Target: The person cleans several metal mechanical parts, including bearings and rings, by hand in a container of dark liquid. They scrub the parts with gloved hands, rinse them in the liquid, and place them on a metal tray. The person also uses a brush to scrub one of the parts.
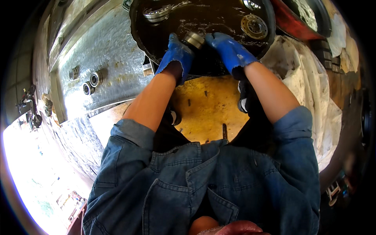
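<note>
Both my hands wear blue work gloves and reach over a dark basin (150,53) of murky, oily liquid. My left hand (180,53) is closed on a shiny metal bearing (194,40), gripping its left side just above the liquid. Close to the bearing's right side is my right hand (232,51), its fingers bent and pressed together; whether they hold anything is hidden. In the basin also lie a tilted roller bearing (157,15) at the far left, a flat round bearing (253,26) at the right, and another bearing (252,4) at the far edge.
Several bearings, one of them a larger bearing (96,78), stand on a grey metal sheet (117,74) at the left. A yellow surface (207,105) lies between my legs. At the right are a dirty white cloth (301,82) and a red-rimmed container (290,19).
</note>
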Tool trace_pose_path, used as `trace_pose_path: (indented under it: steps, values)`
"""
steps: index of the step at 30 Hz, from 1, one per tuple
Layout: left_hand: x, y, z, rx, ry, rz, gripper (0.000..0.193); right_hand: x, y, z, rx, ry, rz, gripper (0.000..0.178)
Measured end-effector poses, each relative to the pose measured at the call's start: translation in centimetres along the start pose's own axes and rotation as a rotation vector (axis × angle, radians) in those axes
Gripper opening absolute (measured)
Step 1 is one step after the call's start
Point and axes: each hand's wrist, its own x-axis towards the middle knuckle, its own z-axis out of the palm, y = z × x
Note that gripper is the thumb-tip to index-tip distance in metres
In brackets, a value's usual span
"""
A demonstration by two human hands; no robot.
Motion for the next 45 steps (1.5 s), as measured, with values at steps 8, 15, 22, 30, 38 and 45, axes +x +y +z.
trace_pose_path:
  steps: [8,15,22,30,38,45]
  values:
    - [-0.9,0.4,-0.6,0.034,0.095,-0.05,0.06,-4.1,-1.6,1.5,-0.666,0.191,-0.223,0.05]
    - [-0.6,-0.6,-0.5,0.057,0.068,-0.102,0.066,-4.4,-3.7,0.0,-0.548,-0.036,-0.094,0.063]
    - [-0.1,0.1,-0.7,-0.072,0.064,-0.144,0.068,-4.2,-5.0,-0.2,-0.568,0.178,-0.178,0.064]
    - [2.9,-1.4,-1.3,-0.17,0.043,-0.163,0.07,-4.0,-3.0,-0.2,-0.75,-0.134,-0.095,0.066]
    - [3.2,-0.8,0.1,-0.277,0.029,-0.155,0.074,-2.6,-4.0,-0.1,-0.655,-0.008,-0.109,0.072]
    - [10.1,-0.4,8.5,2.524,-0.362,0.048,0.072,-3.4,-3.9,-0.6,-0.729,0.036,-0.14,0.08]
